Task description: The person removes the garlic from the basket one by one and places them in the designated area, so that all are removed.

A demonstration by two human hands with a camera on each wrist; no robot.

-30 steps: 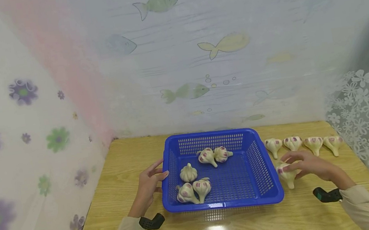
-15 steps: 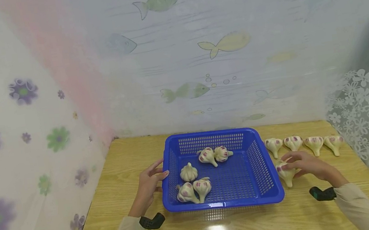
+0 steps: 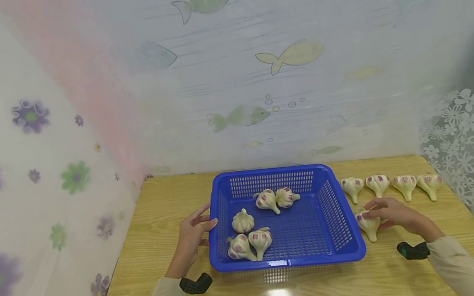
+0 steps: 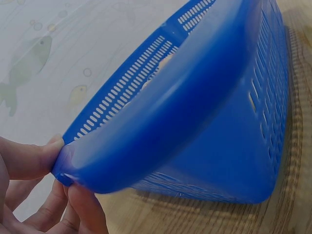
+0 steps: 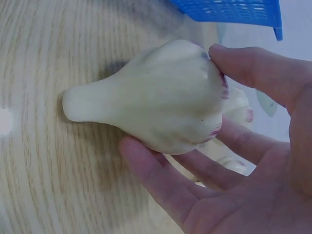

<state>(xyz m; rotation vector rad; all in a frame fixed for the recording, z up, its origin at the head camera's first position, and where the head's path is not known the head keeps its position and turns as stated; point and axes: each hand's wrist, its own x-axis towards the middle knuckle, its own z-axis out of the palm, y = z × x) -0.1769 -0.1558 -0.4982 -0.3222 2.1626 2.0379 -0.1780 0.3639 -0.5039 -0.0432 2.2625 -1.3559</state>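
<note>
My left hand (image 3: 191,240) pinches the left rim of a blue plastic basket (image 3: 289,263); in the left wrist view the thumb lies on top of the rim and fingers bend beneath it. Right of the basket, my right hand (image 3: 394,214) holds a garlic bulb (image 5: 161,100), thumb on one side and fingers on the other. The bulb is cream with purple streaks, its stem pointing toward the front edge of the table. Inside the basket lie several more garlic bulbs (image 3: 266,202), at the back and on the left.
Behind my right hand, several garlic bulbs (image 3: 404,186) lie in a row on the wooden table (image 3: 170,192), stems forward. A patterned curtain (image 3: 226,68) with fish and flowers closes off the back and sides.
Between the first two frames, my right hand shifts slightly left with the garlic bulb, toward the basket. Since then it has barely moved. My left hand keeps its place on the rim.
</note>
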